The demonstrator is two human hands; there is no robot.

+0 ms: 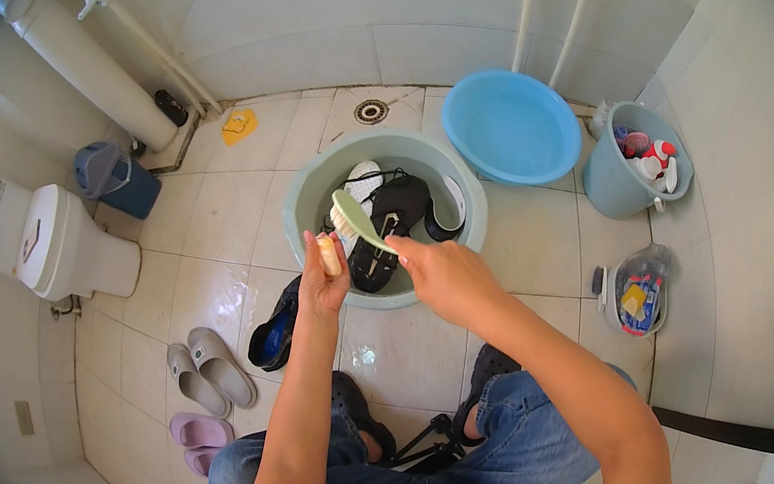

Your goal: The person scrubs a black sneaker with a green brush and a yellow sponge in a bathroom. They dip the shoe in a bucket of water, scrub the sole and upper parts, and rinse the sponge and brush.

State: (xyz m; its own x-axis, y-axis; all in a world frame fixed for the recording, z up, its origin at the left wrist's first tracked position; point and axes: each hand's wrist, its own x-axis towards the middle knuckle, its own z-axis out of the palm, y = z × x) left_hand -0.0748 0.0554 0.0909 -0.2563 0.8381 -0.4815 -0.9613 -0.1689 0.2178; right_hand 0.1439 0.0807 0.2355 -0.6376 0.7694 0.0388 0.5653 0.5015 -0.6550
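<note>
My left hand (325, 285) holds a small pale-yellow bar of soap (329, 256) over the near left rim of a grey-green plastic basin (476, 237). In my right hand (450, 276) is the handle of a light green scrub brush (358, 220); its pale bristles face down, close above the soap. I cannot tell whether they touch. Below, in the basin, lie a black sneaker (401, 202) with laces and a white speckled insole or sole (364, 181). A black-and-white shoe part (450, 210) leans at the basin's right wall. The brush hides part of these.
A blue basin (511, 129) and a bucket of bottles (616, 183) stand behind, right. A bag-lined bin (639, 301) is at the right. Left are a toilet (82, 251), a lidded bin (129, 190) and slippers (223, 368). A dark shoe (272, 342) lies beside my left forearm.
</note>
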